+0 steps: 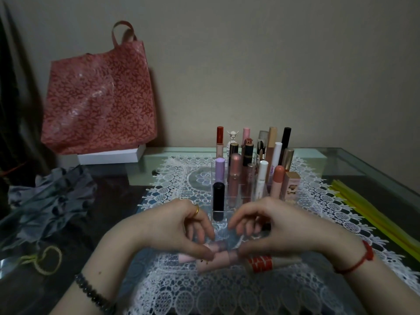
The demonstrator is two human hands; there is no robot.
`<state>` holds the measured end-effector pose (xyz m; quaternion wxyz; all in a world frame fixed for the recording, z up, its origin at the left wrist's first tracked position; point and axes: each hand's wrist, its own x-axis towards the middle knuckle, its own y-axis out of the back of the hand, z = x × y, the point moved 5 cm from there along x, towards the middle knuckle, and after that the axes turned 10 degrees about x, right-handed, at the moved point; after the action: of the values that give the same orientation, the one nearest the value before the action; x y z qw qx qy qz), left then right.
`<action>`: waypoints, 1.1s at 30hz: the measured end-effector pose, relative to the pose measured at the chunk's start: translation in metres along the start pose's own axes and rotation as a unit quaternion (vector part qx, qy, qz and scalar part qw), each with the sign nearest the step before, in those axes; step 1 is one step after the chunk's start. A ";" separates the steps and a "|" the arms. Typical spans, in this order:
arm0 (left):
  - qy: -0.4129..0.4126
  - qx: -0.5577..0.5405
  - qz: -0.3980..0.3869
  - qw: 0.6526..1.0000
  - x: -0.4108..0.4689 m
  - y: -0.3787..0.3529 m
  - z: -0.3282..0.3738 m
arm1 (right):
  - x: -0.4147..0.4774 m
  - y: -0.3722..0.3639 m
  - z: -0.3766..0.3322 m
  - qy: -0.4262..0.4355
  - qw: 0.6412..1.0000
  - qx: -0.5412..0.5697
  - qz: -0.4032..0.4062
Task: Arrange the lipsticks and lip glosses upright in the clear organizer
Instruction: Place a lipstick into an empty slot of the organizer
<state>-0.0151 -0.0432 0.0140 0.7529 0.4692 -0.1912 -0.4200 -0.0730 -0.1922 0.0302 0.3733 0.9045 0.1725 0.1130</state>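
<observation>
Two pink lip glosses lie near the tabletop's front edge, pinched by curled left hand and right hand, seemingly bound for the clear organizer.

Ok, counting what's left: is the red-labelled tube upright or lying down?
Lying down. The red-labelled tube rests on its side on the lace mat, outside the clear organizer.

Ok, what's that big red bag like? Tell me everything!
The red bag is covered in pale pink flowers and looks shiny and crinkly, like plastic. One loop handle sticks up on top. It stands upright at the back left, against the wall, its bottom seemingly resting on a flat white box. Its inside is hidden.
</observation>
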 end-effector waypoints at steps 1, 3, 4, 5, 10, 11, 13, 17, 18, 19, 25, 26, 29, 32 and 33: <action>0.003 0.009 -0.011 1.000 -0.001 0.000 0.000 | 0.001 -0.003 0.001 -0.002 1.000 -0.002 -0.007; 0.010 0.015 -0.029 0.999 -0.002 -0.002 0.000 | 0.002 -0.007 0.002 -0.003 1.000 -0.003 -0.016; 0.014 0.013 -0.035 0.999 -0.002 -0.002 -0.001 | 0.002 -0.009 0.003 -0.001 1.000 -0.006 -0.021; 0.020 0.012 -0.038 0.999 -0.003 -0.003 -0.002 | 0.003 -0.011 0.004 0.000 1.000 -0.011 -0.028; 0.044 0.001 -0.063 0.997 -0.003 -0.006 -0.009 | 0.005 -0.018 0.007 0.002 0.998 -0.032 -0.047; 0.048 -0.005 -0.069 0.996 -0.003 -0.007 -0.010 | 0.005 -0.019 0.008 0.003 0.998 -0.033 -0.046; 0.057 -0.019 -0.082 0.995 -0.002 -0.009 -0.011 | 0.006 -0.019 0.009 0.003 0.998 -0.034 -0.044; 0.058 -0.031 -0.091 0.994 -0.002 -0.011 -0.012 | 0.006 -0.020 0.011 0.001 0.999 -0.017 -0.035; 0.059 -0.033 -0.091 0.994 -0.002 -0.011 -0.012 | 0.006 -0.020 0.011 0.000 0.999 -0.010 -0.030; 0.060 -0.037 -0.091 0.993 -0.002 -0.011 -0.013 | 0.006 -0.019 0.011 -0.001 1.000 -0.001 -0.026; 0.055 -0.097 -0.082 0.990 -0.002 -0.010 -0.011 | 0.007 -0.016 0.013 -0.020 0.999 0.044 -0.010; 0.050 -0.097 -0.070 0.991 -0.001 -0.009 -0.010 | 0.006 -0.015 0.013 -0.024 0.999 0.044 -0.003; 0.030 -0.098 -0.008 0.995 0.001 -0.001 -0.007 | 0.006 -0.010 0.014 -0.026 0.998 0.046 0.020; -0.001 -0.120 0.065 0.991 0.001 0.009 -0.001 | 0.005 -0.003 0.007 -0.004 0.995 0.072 0.069; -0.013 -0.128 0.090 0.988 0.001 0.012 0.001 | 0.005 -0.001 0.004 0.008 0.991 0.091 0.096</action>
<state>-0.0099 -0.0423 0.0248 0.8392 0.3443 -0.1871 -0.3772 -0.0672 -0.1925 0.0273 0.2756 0.9461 0.0973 0.1395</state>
